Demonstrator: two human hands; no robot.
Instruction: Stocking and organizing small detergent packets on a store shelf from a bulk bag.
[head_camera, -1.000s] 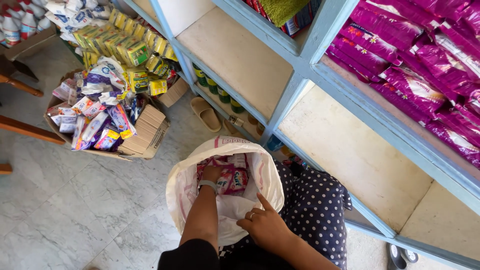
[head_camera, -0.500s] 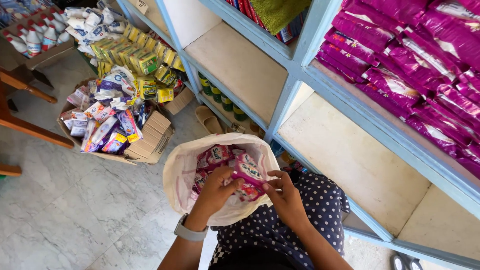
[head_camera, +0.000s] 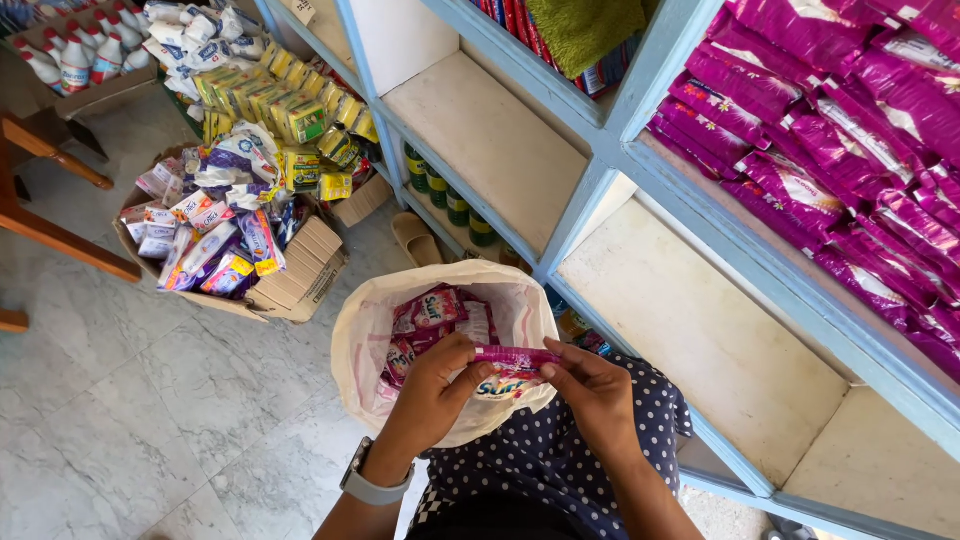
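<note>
We held a pink sachet (head_camera: 512, 356) between our left hand (head_camera: 432, 385) and right hand (head_camera: 590, 390); both pinched it above the white sack (head_camera: 360, 340).

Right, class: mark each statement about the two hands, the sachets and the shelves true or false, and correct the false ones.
1. Both hands hold one pink sachet over the white bag. True.
2. The left hand rests on the floor. False: it grips the sachet's left end; the right hand grips the other end.
3. A watch sits on the left wrist. True.
4. The bag is empty. False: more pink sachets lie inside.
5. The shelf beside the bag is bare. True.
</note>
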